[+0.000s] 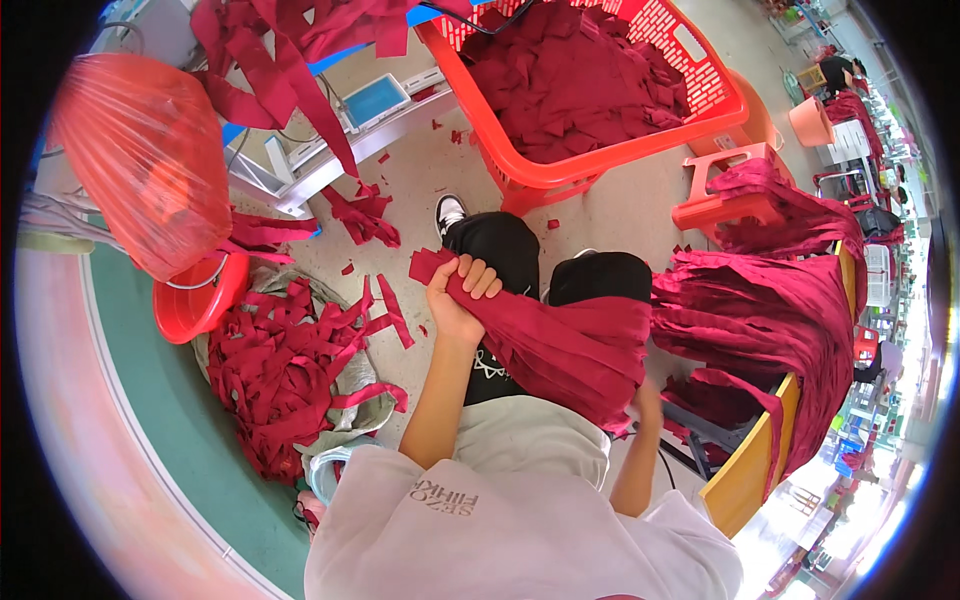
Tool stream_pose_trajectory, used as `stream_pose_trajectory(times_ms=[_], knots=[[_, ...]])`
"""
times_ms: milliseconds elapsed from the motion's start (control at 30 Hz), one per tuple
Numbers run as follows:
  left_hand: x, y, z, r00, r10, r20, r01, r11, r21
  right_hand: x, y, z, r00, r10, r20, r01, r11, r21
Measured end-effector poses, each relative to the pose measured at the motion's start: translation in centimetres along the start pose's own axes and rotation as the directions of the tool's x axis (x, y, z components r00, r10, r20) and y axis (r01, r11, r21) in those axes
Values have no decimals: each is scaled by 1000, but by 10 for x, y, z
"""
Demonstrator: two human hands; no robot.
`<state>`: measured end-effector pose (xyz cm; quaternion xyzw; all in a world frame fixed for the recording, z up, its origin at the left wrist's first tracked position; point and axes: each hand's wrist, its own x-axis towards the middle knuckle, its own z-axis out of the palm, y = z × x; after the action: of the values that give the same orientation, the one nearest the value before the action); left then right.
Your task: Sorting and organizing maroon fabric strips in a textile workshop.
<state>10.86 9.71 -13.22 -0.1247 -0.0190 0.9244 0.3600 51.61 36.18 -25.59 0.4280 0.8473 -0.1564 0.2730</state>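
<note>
Across the person's lap, a bundle of dark red fabric strips (570, 340) is lying, its narrow end rising into the left hand (460, 290), whose fingers are wrapping around it. Beside the wider end, the right hand (648, 397) is showing blurred; whether it is gripping cannot be told. Rightward, a draped pile (750, 310) is hanging over a yellow board (735, 492); ahead, a red basket (545, 174) is holding red pieces (575, 85).
</note>
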Motion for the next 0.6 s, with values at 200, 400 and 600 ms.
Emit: stream_pose_trajectory(times_ms=[200,400,600], knots=[[15,-11,5,999,-23,-36,26,994,104,8,-221,-308,679,-171,-713,567,740,362],[17,-15,4,997,-9,-77,26,975,219,159,-367,-388,215,-770,-601,812,482,-328],[10,-15,5,994,40,-104,-14,971,238,202,-420,-372,622,-737,-263,348,561,-751]])
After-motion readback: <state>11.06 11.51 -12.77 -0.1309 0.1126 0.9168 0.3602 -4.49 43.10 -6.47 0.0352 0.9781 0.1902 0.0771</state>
